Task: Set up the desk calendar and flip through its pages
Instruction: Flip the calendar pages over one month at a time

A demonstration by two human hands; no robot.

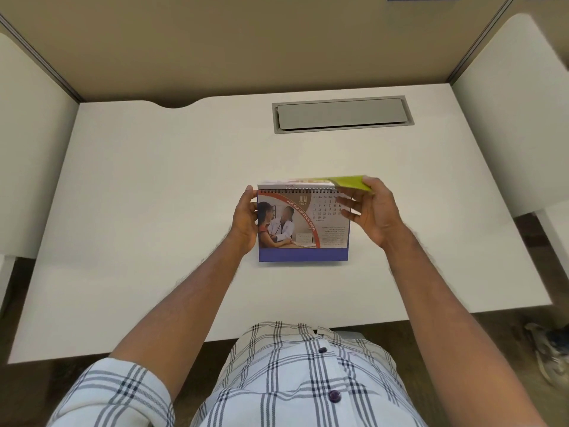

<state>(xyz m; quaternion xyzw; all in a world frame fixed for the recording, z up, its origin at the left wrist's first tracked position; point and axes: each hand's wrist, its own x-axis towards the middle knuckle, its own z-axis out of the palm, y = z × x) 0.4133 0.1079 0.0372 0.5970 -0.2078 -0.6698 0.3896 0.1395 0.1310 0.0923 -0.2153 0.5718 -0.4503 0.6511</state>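
Observation:
A spiral-bound desk calendar (303, 229) stands upright on its blue base in the middle of the white desk (154, 195). The page facing me reads JUN, with a photo on the left and a date grid on the right. My left hand (246, 224) grips the calendar's left edge, thumb in front. My right hand (374, 208) pinches the right corner of a green-edged page (351, 182) lifted level over the spiral binding at the top. My right fingers cover part of the date grid.
A grey cable hatch (341, 114) is set into the desk at the back. Beige partition walls (246, 41) close in the back and sides. A shoe (551, 352) lies on the floor at the lower right. A curved cut-out (175, 103) notches the desk's rear edge.

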